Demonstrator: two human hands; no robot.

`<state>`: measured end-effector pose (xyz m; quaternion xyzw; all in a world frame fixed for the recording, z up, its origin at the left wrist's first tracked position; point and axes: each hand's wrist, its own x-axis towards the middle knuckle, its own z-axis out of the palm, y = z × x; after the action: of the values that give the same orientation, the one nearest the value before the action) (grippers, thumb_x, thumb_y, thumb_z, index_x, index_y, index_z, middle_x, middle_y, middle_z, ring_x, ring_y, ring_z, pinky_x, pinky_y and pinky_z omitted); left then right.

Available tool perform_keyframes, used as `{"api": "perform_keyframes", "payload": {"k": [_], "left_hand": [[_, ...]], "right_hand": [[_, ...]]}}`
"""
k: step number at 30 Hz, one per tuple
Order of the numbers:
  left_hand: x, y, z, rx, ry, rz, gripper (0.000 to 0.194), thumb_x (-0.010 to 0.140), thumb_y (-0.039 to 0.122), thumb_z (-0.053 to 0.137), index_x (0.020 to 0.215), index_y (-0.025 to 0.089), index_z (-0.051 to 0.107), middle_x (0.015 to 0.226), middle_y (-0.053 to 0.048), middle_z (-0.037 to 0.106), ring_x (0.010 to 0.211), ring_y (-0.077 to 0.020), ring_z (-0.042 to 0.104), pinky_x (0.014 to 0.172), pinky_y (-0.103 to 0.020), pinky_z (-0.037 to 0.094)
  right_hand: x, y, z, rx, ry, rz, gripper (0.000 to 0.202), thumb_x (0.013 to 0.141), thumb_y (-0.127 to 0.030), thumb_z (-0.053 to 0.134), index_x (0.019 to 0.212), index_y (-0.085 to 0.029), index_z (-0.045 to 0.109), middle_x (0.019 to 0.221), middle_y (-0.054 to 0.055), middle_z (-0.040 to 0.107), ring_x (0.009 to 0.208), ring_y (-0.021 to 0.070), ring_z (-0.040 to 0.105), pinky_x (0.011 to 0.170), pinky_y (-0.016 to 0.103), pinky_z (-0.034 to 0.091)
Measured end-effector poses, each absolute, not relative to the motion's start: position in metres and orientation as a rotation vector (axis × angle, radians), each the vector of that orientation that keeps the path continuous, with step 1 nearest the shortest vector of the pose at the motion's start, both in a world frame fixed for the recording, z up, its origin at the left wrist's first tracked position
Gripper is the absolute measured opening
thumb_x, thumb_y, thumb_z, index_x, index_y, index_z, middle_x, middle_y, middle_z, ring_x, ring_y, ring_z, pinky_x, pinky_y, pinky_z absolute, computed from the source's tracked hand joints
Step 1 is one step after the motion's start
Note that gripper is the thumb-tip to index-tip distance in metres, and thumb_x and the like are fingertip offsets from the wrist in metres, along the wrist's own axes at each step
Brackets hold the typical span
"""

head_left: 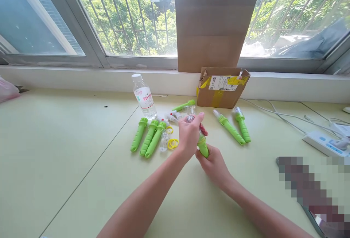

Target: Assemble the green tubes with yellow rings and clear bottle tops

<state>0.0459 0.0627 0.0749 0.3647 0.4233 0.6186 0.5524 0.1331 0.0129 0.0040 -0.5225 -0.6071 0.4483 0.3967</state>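
Both my hands are closed on one green torch-shaped stick point(202, 146) with a clear ribbed head, held tilted above the table. Around its clear head wraps my left hand point(188, 134). Lower down, my right hand point(214, 163) grips the green handle's end. Left of my hands lie three green handles point(138, 134) side by side, with a clear ribbed cap point(164, 141) and several yellow rings point(173, 144). Behind my left hand are another green handle point(183, 105), more clear caps point(190, 109) and small white parts point(171, 115), partly hidden. To the right rest two sticks point(229, 126) with clear heads fitted.
A water bottle point(144, 97) stands behind the handles. At the back, an open cardboard box point(203, 97) sits against the sill. White cables and a power strip point(325, 143) lie right. A phone point(314, 218), partly blurred out, is at the lower right.
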Motion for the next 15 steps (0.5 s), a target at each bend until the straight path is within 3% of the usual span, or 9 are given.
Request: {"api": "perform_keyframes", "payload": {"k": [8, 15], "left_hand": [[0.032, 0.068, 0.079, 0.943, 0.716, 1.206, 0.037, 0.068, 0.029, 0.068, 0.046, 0.019, 0.040, 0.038, 0.004, 0.043, 0.035, -0.0097, 0.046, 0.043, -0.025, 0.040], [0.020, 0.067, 0.082, 0.925, 0.460, 0.956, 0.045, 0.067, 0.030, 0.068, 0.041, 0.019, 0.034, 0.035, 0.005, 0.035, 0.033, -0.0079, 0.040, 0.041, -0.024, 0.038]], "right_hand": [[0.139, 0.012, 0.016, -1.172, -1.406, 1.726, 0.034, 0.080, -0.033, 0.054, 0.060, -0.023, 0.029, 0.047, -0.009, 0.028, 0.041, 0.0062, 0.023, 0.040, 0.024, 0.018], [0.144, 0.010, 0.035, -0.947, -1.277, 2.207, 0.037, 0.076, -0.029, 0.060, 0.062, -0.023, 0.027, 0.046, -0.012, 0.023, 0.041, 0.0047, 0.018, 0.041, 0.023, 0.013]]}}
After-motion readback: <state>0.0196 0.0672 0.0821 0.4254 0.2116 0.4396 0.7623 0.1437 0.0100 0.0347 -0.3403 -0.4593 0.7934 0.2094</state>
